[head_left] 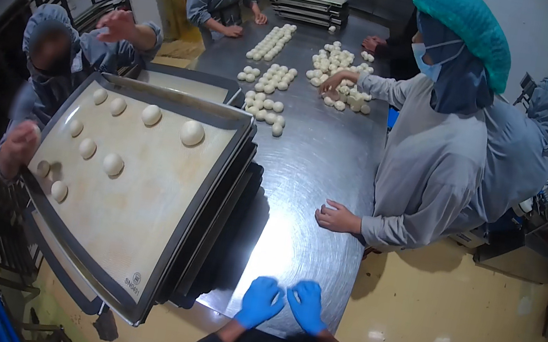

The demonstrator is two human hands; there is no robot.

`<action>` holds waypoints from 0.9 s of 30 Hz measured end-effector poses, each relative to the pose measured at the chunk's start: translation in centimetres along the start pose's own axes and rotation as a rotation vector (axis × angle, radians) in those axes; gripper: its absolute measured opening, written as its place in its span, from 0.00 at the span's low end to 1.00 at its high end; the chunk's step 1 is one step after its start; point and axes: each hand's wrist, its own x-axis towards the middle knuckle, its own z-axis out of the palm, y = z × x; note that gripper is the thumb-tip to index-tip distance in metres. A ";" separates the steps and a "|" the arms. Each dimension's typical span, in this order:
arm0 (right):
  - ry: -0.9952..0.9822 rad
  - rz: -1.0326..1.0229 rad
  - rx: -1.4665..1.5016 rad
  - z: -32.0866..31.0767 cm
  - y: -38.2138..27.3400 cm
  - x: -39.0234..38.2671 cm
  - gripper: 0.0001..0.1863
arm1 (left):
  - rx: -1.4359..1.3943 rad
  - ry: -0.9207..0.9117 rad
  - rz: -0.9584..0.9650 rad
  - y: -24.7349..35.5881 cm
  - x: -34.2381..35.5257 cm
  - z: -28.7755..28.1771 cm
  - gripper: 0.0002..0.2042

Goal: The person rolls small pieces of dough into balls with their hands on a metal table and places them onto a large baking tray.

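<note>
Both my hands wear blue gloves and rest side by side at the near end of the steel table [320, 179]. My left hand [260, 303] is closed, its fingers curled inward toward the other hand. Close beside it, my right hand [307, 308] is closed too, fingertips turned to the left. Whatever is inside the fingers, if anything, is hidden. To the left of my hands stands a stack of trays; the top baking tray [128, 219] has a pale mat with several round dough balls [113, 164] spaced out on it.
Rows of dough balls [276, 79] and a looser cluster [336, 62] lie farther up the table. Flat trays [309, 4] are stacked at the far end. Co-workers stand along both sides; one person's hand [339, 217] hovers near the right edge. Another worker [54, 54] handles the tray's left side.
</note>
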 end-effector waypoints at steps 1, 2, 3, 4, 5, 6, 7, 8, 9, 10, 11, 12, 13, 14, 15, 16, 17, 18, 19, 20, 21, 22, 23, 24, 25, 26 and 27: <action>-0.050 0.070 0.000 -1.8 0.9 0.2 0.07 | -0.099 -0.004 0.013 -0.5 -1.3 -1.2 0.09; -0.102 0.152 0.000 -3.7 2.0 -0.3 0.07 | -0.069 -0.006 -0.033 -1.1 -1.6 -2.7 0.07; -0.153 0.232 0.002 -4.7 2.4 -0.6 0.07 | -0.037 -0.007 -0.079 -1.5 -1.8 -3.7 0.05; 0.029 0.176 -0.267 -4.4 3.3 0.5 0.08 | -0.126 0.054 -0.225 -2.6 -1.9 -2.7 0.07; 0.081 0.208 -0.211 -3.6 3.7 2.5 0.08 | -0.115 0.096 -0.251 -2.2 -0.7 -2.7 0.09; 0.137 0.242 -0.160 -2.5 4.0 4.8 0.09 | -0.108 0.137 -0.274 -1.3 2.3 -2.5 0.10; 0.186 0.274 -0.104 -1.2 3.8 5.7 0.09 | -0.097 0.178 -0.304 -0.3 4.4 -2.0 0.11; 0.142 0.223 -0.033 0.4 2.9 4.4 0.10 | -0.096 0.214 -0.180 0.2 5.2 -0.6 0.13; 0.107 0.167 0.036 1.5 2.3 2.5 0.10 | -0.055 0.099 -0.143 1.1 3.9 0.2 0.13; 0.090 0.025 0.028 0.8 1.1 0.5 0.10 | -0.022 0.032 -0.044 0.4 1.5 0.2 0.12; 0.027 0.104 0.030 -0.7 2.2 0.1 0.11 | 0.001 -0.035 0.063 -0.3 -0.4 -0.1 0.12; -0.035 0.197 0.031 -2.7 3.9 -0.9 0.11 | -0.050 -0.043 0.047 -0.7 -1.6 -1.9 0.12; -0.102 0.299 0.035 -4.0 4.4 -2.1 0.11 | -0.085 -0.123 -0.065 -2.3 -2.0 -3.0 0.10; 0.051 0.229 -0.294 -5.6 3.7 -0.6 0.10 | -0.199 -0.038 -0.214 -2.4 -1.4 -3.3 0.10; 0.104 0.253 -0.270 -4.8 3.8 1.8 0.10 | -0.308 0.049 -0.366 -2.8 -0.2 -3.3 0.10; 0.164 0.284 -0.262 -3.3 4.2 4.1 0.10 | -0.200 0.126 -0.345 -1.7 2.1 -2.9 0.11; 0.224 0.314 -0.251 -1.8 3.9 4.6 0.09 | -0.087 0.204 -0.322 -0.5 4.0 -2.0 0.14; 0.197 0.236 -0.158 -0.9 2.7 3.3 0.09 | 0.009 0.223 -0.185 0.9 4.6 -0.4 0.12; 0.172 0.148 -0.056 0.1 1.9 2.1 0.09 | 0.024 0.060 -0.139 1.5 3.4 0.1 0.09; 0.206 0.024 -0.131 0.1 1.0 0.2 0.09 | -0.010 0.049 -0.046 1.1 1.5 -0.1 0.07; 0.155 0.070 -0.163 -1.5 1.2 -0.8 0.09 | -0.052 0.040 0.054 0.1 -0.3 -0.6 0.06; 0.107 0.113 -0.194 -3.7 1.9 -1.4 0.09 | -0.083 -0.017 -0.054 -0.8 -1.2 -2.2 0.06; 0.069 0.161 -0.232 -5.4 2.5 -1.6 0.08 | 0.007 -0.040 -0.082 -1.4 -1.0 -3.7 0.06; 0.056 0.221 -0.369 -6.2 2.7 -0.7 0.09 | -0.076 0.026 -0.184 -1.1 -0.2 -3.5 0.07; 0.142 0.246 -0.338 -5.6 3.2 1.1 0.10 | -0.157 0.090 -0.288 -1.0 1.1 -3.1 0.07; 0.224 0.266 -0.306 -3.5 3.7 3.2 0.10 | -0.014 0.119 -0.296 -0.1 2.8 -2.1 0.09; 0.306 0.277 -0.267 -1.7 3.6 4.5 0.11 | 0.148 0.127 -0.235 0.4 3.7 -0.6 0.09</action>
